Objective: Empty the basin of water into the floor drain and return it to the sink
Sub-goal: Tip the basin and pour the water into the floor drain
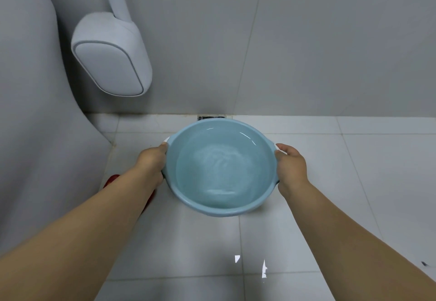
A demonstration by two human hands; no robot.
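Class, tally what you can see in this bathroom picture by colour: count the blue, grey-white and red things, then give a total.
Blue: 1, the basin
Grey-white: 1, the wall-mounted holder
Red: 1, an item mostly hidden behind the left forearm
Total: 3

Pale tiled floor (354, 182), floor drain (210, 118) at the wall's foot, red object (111, 180) left.

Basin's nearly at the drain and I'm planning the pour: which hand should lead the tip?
Neither clearly: left hand and right hand grip opposite sides of the basin, the drain straight ahead. Tipping with both looks safest.
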